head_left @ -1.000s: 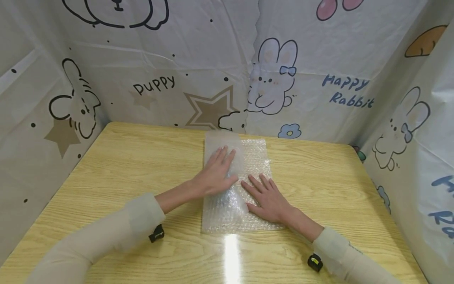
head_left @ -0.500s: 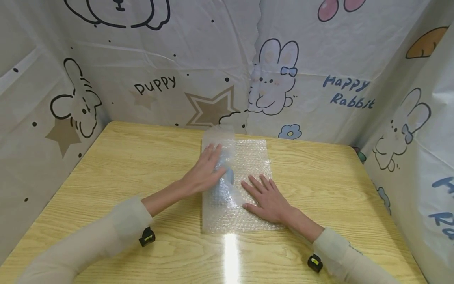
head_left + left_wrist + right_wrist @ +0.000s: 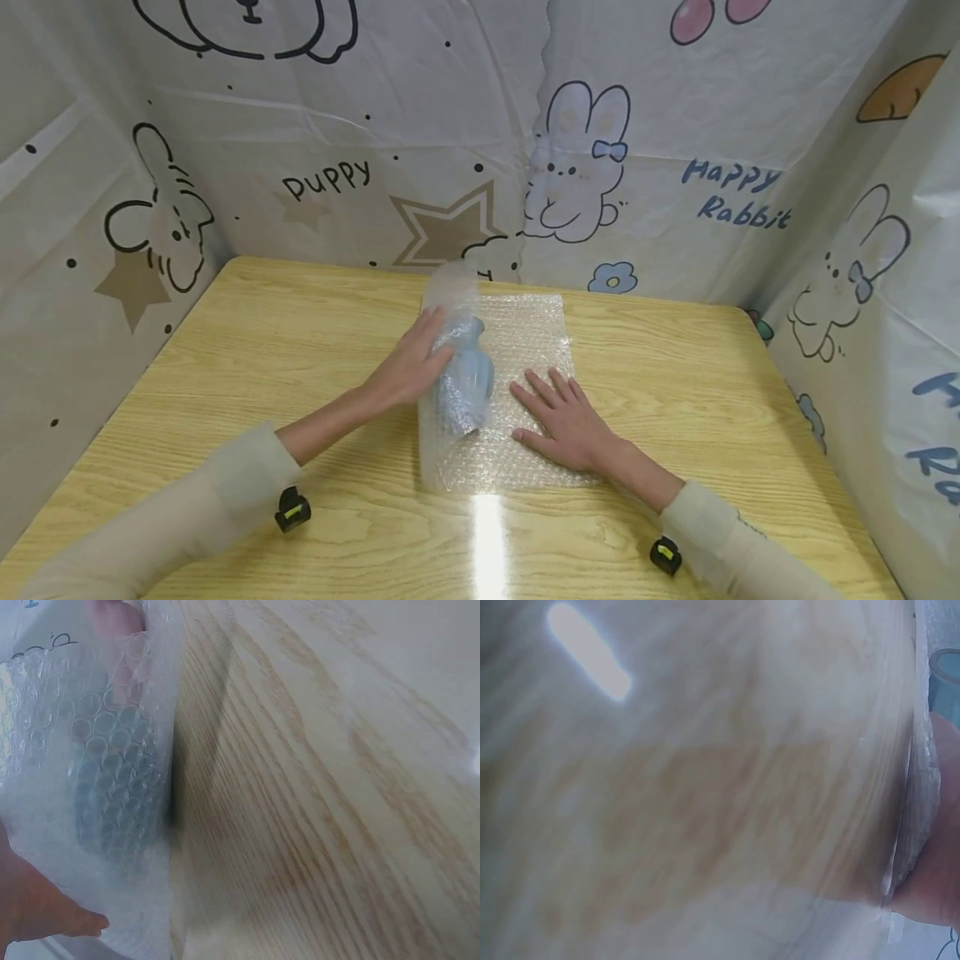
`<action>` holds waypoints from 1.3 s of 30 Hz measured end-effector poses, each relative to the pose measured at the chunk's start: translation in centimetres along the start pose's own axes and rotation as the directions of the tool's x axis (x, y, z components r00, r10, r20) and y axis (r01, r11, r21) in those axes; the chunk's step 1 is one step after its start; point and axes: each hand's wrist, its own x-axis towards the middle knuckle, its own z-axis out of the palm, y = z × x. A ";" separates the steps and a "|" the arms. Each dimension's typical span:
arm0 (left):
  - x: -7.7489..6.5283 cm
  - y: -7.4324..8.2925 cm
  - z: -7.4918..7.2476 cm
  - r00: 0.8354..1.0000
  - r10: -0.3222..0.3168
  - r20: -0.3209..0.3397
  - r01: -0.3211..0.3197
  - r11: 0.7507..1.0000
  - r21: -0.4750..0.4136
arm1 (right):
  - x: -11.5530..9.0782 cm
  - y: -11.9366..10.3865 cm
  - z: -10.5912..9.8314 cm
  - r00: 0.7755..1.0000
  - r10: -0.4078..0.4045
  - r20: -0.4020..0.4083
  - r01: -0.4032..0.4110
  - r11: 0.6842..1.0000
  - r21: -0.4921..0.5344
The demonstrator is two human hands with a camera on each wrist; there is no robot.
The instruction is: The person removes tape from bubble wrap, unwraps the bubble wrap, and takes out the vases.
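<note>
A light blue vase-like object (image 3: 474, 375) with a narrow neck lies on a sheet of bubble wrap (image 3: 525, 333). A flap of the wrap stands up along its left and partly covers it. My left hand (image 3: 408, 362) is at the flap's left side, fingers extended and touching it. In the left wrist view, the thumb (image 3: 49, 911) shows in front of the wrap, and fingers (image 3: 129, 645) show blurred through it. My right hand (image 3: 566, 425) rests flat with spread fingers on the sheet's lower right part, right of the blue object.
The wood-grain table (image 3: 285, 333) extends around the wrap. Printed cloth (image 3: 322, 108) hangs behind it and at both sides. Black wrist devices (image 3: 292, 509) sit below each sleeve. A bright light reflection crosses the table's front.
My left hand has slid left, and the bubble wrap flap has come back left and risen with it, uncovering more of the blue object. The right hand has stayed in place.
</note>
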 end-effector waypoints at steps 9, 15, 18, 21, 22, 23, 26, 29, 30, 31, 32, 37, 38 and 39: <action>-0.4 -0.9 -0.8 1.000 -0.026 -0.017 0.024 0.992 -0.121 | 0.0 0.1 0.1 1.000 0.005 0.006 -0.005 1.000 0.000; -0.9 -1.4 -1.4 0.998 -0.059 -0.011 0.057 0.983 -0.175 | 0.1 0.1 0.0 1.000 0.000 0.001 0.000 1.000 0.000; -1.1 -1.9 -1.6 0.996 -0.090 -0.010 0.087 0.977 -0.196 | 0.1 0.1 0.0 1.000 -0.001 0.000 0.001 1.000 -0.004; -1.4 -2.4 -1.9 0.993 -0.121 -0.008 0.117 0.971 -0.210 | 0.0 0.0 0.0 1.000 -0.002 -0.002 0.002 1.000 -0.005; -1.5 -2.5 -2.0 0.991 -0.130 -0.006 0.126 0.970 -0.210 | 0.0 0.0 0.0 1.000 -0.003 -0.003 0.003 1.000 -0.006; -1.6 -2.6 -2.1 0.990 -0.141 -0.004 0.137 0.968 -0.212 | 0.0 0.0 0.0 1.000 -0.003 -0.002 0.003 1.000 -0.006; -1.9 -2.9 -2.6 0.987 -0.160 0.002 0.157 0.962 -0.222 | 0.0 0.0 0.0 1.000 -0.002 0.000 0.002 1.000 -0.005; -2.1 -3.2 -3.0 0.984 -0.179 0.011 0.175 0.949 -0.261 | 0.0 0.0 0.0 1.000 0.001 0.001 -0.001 1.000 -0.002; -2.2 -3.3 -3.1 0.983 -0.182 0.014 0.179 0.946 -0.270 | 0.0 0.0 0.0 1.000 0.002 0.001 -0.002 1.000 0.000; -2.3 -3.5 -3.3 0.982 -0.185 0.020 0.183 0.939 -0.290 | 0.0 -0.1 0.0 1.000 0.002 0.000 -0.002 1.000 0.001; -2.3 -3.7 -3.4 0.982 -0.185 0.027 0.184 0.934 -0.306 | 0.0 -0.1 0.0 1.000 0.004 0.000 -0.004 1.000 0.002; -2.8 -4.7 -4.0 0.976 -0.208 0.066 0.217 0.893 -0.396 | 0.0 -0.1 0.0 1.000 0.006 0.003 -0.006 1.000 0.001; -2.9 -5.0 -4.1 0.974 -0.215 0.074 0.226 0.882 -0.414 | 0.0 -0.1 0.0 1.000 0.006 0.002 -0.006 1.000 -0.001; -2.9 -5.2 -4.2 0.972 -0.220 0.081 0.233 0.865 -0.445 | 0.0 -0.1 0.0 1.000 0.006 0.002 -0.006 1.000 -0.001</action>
